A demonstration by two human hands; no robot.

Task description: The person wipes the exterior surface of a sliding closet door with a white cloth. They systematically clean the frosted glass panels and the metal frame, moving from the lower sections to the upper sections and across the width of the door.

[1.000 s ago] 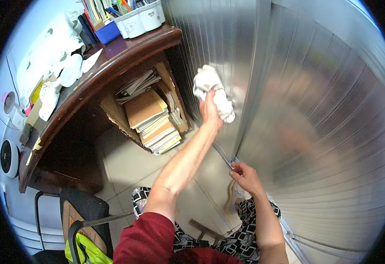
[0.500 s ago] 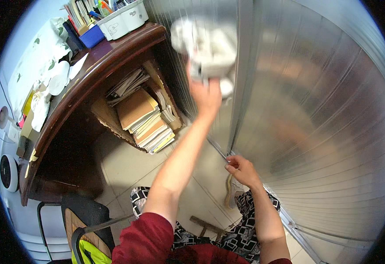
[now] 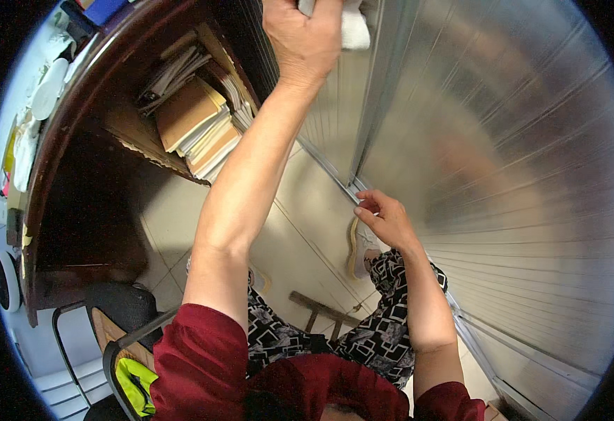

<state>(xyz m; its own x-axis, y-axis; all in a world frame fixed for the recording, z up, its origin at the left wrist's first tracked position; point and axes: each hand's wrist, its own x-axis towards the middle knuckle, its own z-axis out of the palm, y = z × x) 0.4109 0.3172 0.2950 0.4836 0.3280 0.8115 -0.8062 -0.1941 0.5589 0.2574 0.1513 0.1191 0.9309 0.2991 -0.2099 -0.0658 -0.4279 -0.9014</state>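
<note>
My left hand (image 3: pixel 301 43) is stretched far forward at the top edge of the view. It is closed around a white cloth (image 3: pixel 354 28), most of which is cut off by the picture's edge. The cloth lies against or close to a translucent ribbed panel (image 3: pixel 342 91); whether it touches cannot be told. My right hand (image 3: pixel 389 221) hovers near the foot of the metal frame post (image 3: pixel 364 151), palm inward. Its fingers are loosely bent, with a small gap to the thumb, and I see nothing between them.
A dark wooden desk (image 3: pixel 61 140) curves along the left, with a stack of papers and folders (image 3: pixel 194 126) in its open compartment. A large ribbed panel (image 3: pixel 524 175) fills the right. At lower left stands a chair (image 3: pixel 121 309) with a neon-yellow cloth (image 3: pixel 135 386). A wooden bar (image 3: pixel 321 309) lies low between my legs.
The view has tilted downward, so the left hand and cloth now sit at the top edge. My right hand remains near the post's foot, its fingers slightly off the frame.
</note>
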